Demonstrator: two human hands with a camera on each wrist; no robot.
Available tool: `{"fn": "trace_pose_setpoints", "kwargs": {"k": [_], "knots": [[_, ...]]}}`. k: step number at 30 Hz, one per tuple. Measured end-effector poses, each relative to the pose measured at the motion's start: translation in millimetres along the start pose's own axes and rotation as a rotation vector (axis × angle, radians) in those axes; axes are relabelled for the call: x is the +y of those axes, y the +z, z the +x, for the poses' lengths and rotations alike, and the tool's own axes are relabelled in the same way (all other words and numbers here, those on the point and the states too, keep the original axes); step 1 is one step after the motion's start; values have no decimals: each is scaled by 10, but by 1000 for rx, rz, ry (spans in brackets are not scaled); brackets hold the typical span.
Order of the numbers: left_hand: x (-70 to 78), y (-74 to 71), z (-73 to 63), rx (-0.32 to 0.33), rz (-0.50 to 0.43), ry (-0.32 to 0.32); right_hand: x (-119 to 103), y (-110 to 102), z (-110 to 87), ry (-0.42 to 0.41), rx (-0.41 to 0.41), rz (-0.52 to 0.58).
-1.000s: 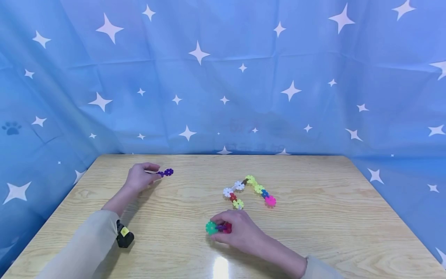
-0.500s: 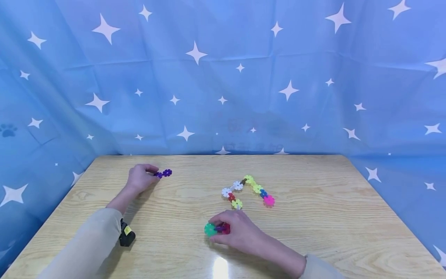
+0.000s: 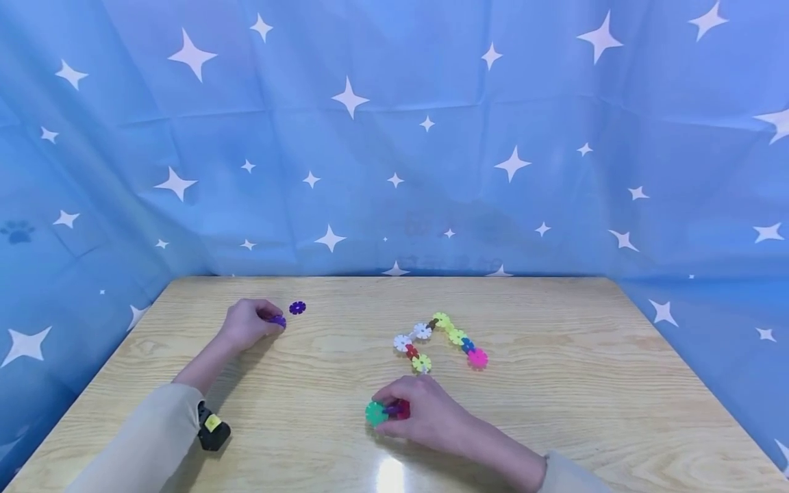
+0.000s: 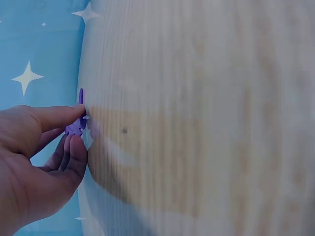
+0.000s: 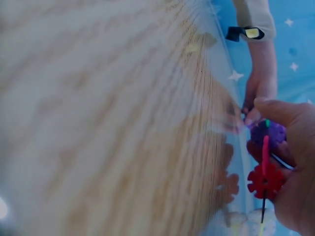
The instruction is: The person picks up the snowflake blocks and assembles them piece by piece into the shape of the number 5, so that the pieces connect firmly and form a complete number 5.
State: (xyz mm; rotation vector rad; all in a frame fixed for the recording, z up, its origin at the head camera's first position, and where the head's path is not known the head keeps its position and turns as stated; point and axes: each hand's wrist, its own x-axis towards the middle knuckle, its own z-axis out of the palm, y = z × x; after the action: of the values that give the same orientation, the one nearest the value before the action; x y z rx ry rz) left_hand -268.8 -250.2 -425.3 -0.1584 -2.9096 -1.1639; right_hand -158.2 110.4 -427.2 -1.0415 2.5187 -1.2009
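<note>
At the table's far left my left hand (image 3: 248, 324) pinches a purple snowflake disc (image 3: 279, 320) between thumb and fingers, close over the tabletop. A second purple snowflake disc (image 3: 298, 307) lies just beyond the fingertips, apart from the first. Near the front middle my right hand (image 3: 424, 413) grips the near end of a chain of snowflake discs, where a green disc (image 3: 376, 413), a purple disc (image 5: 268, 133) and a red disc (image 5: 266, 181) show. Past that hand the chain bends across the table through yellow, white and brown discs to a pink disc (image 3: 477, 358). My fingers partly hide its near end.
The wooden table (image 3: 320, 438) reaches back to a blue curtain (image 3: 382, 137) with white stars. A black device (image 3: 212, 428) with a yellow label is on the left wrist. The table's far edge lies shortly behind the loose purple disc.
My left hand has drawn slightly back towards me with one purple disc, and a gap now shows between it and the other purple disc. My right hand stays in nearly the same place.
</note>
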Motion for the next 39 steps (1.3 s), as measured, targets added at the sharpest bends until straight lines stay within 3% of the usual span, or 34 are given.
{"fn": "trace_pose_setpoints", "kwargs": {"k": [11,18,27,39], "knots": [[116,88,-148,-101,-202,34,2,15,11,-26,-4,-28],[171,147,-179,-149,-243,51,22,19,8,-41,-1,-15],[240,184,-260,-221,-392,10,16,11,5,-11,17,-18],[513,385,-508,-417,-476,148,15,23,19,11,19,-18]]}}
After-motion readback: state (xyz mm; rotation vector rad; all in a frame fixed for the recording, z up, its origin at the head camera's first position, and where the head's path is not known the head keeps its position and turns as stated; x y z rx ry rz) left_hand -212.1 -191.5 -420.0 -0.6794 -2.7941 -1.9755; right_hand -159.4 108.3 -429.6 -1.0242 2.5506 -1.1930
